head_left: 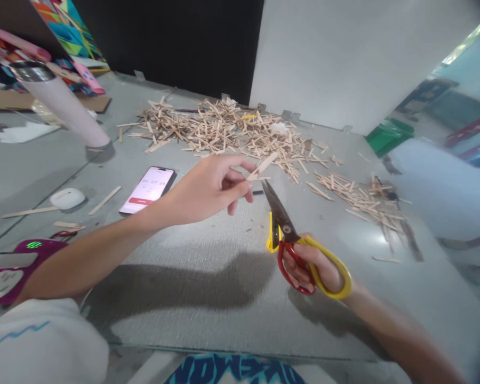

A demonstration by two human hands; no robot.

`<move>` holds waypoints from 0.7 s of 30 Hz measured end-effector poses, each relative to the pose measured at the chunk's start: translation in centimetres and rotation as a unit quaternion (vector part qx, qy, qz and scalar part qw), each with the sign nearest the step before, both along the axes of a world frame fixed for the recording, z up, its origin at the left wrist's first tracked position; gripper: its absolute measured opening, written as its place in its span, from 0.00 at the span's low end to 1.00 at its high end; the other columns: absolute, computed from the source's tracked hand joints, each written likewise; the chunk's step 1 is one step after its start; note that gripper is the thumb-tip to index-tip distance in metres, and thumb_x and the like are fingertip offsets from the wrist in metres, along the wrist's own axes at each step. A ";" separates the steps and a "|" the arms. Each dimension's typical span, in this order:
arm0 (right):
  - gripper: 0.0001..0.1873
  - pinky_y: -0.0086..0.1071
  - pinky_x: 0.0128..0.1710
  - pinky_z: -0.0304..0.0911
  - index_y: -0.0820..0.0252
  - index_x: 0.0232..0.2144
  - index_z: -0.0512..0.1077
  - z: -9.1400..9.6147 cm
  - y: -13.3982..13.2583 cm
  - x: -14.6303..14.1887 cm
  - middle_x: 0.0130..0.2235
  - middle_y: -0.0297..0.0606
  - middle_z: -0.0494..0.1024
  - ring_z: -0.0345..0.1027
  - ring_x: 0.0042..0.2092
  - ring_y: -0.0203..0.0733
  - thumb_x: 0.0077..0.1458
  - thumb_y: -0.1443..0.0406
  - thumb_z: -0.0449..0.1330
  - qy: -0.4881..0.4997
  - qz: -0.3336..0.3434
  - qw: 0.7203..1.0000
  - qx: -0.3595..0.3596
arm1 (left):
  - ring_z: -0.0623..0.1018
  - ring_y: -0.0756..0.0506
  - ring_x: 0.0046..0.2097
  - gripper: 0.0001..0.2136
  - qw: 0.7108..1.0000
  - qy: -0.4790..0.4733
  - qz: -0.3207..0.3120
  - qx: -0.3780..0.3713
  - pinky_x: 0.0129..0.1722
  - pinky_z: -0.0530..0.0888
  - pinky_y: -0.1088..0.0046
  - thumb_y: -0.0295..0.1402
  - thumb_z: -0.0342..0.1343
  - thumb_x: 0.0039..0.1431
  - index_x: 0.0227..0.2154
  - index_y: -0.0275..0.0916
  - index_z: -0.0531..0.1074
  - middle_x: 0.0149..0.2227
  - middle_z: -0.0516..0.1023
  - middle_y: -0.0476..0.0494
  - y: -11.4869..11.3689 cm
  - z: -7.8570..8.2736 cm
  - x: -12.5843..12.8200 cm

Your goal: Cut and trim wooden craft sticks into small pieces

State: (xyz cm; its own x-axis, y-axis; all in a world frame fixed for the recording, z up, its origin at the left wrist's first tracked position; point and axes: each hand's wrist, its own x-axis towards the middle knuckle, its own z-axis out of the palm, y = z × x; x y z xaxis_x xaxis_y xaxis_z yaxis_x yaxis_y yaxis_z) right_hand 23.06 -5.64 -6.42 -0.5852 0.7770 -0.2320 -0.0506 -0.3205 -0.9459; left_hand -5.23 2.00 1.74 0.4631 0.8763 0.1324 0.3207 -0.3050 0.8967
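Note:
My left hand [218, 184] pinches a thin flat wooden stick [267, 164] between thumb and fingers, above the middle of the table. A smaller sliver of wood seems to stick out by the same fingertips. In my right hand [318, 264] is a pair of scissors [282, 216] with one red and one yellow handle. My fingers are through the loops, and the dark blade tips point up towards the stick, just below it. A yellow and black object [272, 234], perhaps a cutter, lies behind the scissors, partly covered by them.
A wide heap of wooden sticks [220, 128] lies at the back, with a smaller pile [356, 197] to the right. On the left are a phone [149, 186] showing a timer, a white earbud case [68, 198], a pale tumbler [64, 106] and a purple device [40, 261].

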 end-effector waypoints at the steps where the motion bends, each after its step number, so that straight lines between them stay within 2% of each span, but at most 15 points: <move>1: 0.26 0.28 0.17 0.60 0.56 0.24 0.70 -0.1 0.0 0.0 0.13 0.25 0.63 0.53 0.13 0.32 0.67 0.46 0.61 -0.001 -0.002 1.000 0.001 | 0.76 0.52 0.21 0.08 1.000 -0.003 0.009 -0.001 0.21 0.69 0.77 0.37 0.61 0.71 0.48 0.41 0.71 0.33 0.86 0.46 0.0 0.0 0.0; 4: 0.28 0.28 0.16 0.59 0.56 0.23 0.69 -0.3 -0.1 0.1 0.13 0.25 0.63 0.53 0.13 0.32 0.67 0.45 0.61 -0.017 -0.007 1.000 0.005 | 0.74 0.52 0.21 0.07 1.000 -0.005 0.022 0.009 0.21 0.69 0.77 0.36 0.62 0.71 0.45 0.42 0.70 0.31 0.84 0.48 0.1 0.0 -0.2; 8: 0.29 0.29 0.17 0.59 0.55 0.22 0.68 -0.5 -0.1 0.1 0.13 0.26 0.62 0.54 0.13 0.33 0.69 0.44 0.58 -0.031 -0.004 0.999 0.022 | 0.75 0.52 0.22 0.06 0.998 -0.012 0.046 0.046 0.23 0.70 0.75 0.37 0.61 0.72 0.39 0.41 0.75 0.30 0.83 0.47 0.1 0.1 -0.3; 12: 0.28 0.29 0.18 0.60 0.55 0.22 0.67 -0.4 -0.2 0.0 0.13 0.26 0.63 0.54 0.14 0.33 0.69 0.46 0.58 -0.043 0.003 0.999 0.031 | 0.77 0.50 0.25 0.07 0.994 -0.039 0.081 0.059 0.25 0.72 0.72 0.37 0.61 0.73 0.39 0.42 0.77 0.31 0.83 0.47 -0.1 0.4 -0.1; 17: 0.27 0.30 0.19 0.59 0.55 0.22 0.68 -0.2 -0.5 0.1 0.13 0.26 0.64 0.54 0.14 0.33 0.69 0.46 0.58 -0.043 -0.008 0.998 0.043 | 0.81 0.50 0.28 0.04 0.996 -0.072 0.025 0.039 0.20 0.71 0.75 0.33 0.59 0.73 0.41 0.41 0.75 0.33 0.84 0.47 -0.5 0.7 0.1; 21: 0.27 0.30 0.19 0.59 0.55 0.23 0.68 -0.3 -0.7 0.1 0.13 0.28 0.65 0.56 0.14 0.34 0.69 0.46 0.59 -0.034 -0.024 0.997 0.061 | 0.84 0.51 0.32 0.04 0.998 -0.055 -0.028 0.005 0.24 0.75 0.76 0.32 0.58 0.71 0.39 0.44 0.69 0.36 0.86 0.48 -1.0 0.8 0.2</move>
State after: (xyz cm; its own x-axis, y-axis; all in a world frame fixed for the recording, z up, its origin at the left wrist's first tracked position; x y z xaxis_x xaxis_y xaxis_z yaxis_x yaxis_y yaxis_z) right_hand 23.16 -6.33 -6.76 -0.5323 0.8289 -0.1721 0.0021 -0.2020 -0.9794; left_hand -5.06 1.01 2.59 0.4936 0.8477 0.1945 0.2028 -0.3296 0.9221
